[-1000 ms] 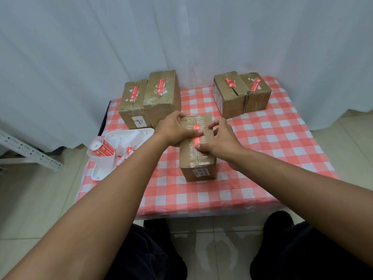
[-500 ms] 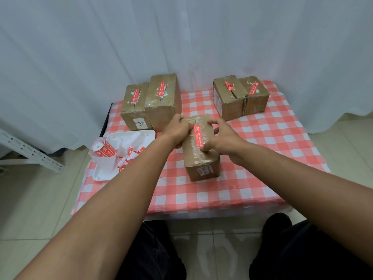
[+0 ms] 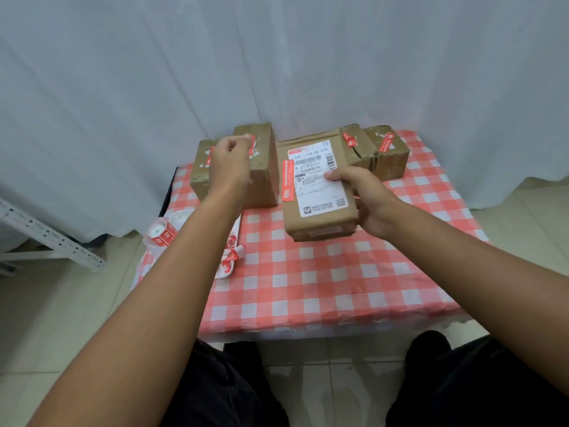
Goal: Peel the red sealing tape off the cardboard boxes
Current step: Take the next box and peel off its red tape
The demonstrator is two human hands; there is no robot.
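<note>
While my right hand (image 3: 368, 200) grips labelled cardboard box (image 3: 317, 192) — red tape strip (image 3: 287, 180) along its side — my left hand (image 3: 231, 163) hangs raised, fingers curled, holding nothing visible.

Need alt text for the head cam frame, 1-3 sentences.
The right hand tilts up a cardboard box bearing a shipping label and red tape strip, above a red-checked table. The left hand hovers, fingers curled, before two more taped boxes.

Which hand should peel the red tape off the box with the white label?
Probably the left hand. It holds nothing and hovers near the red tape strip, while the right hand grips the brown cardboard box.
</note>
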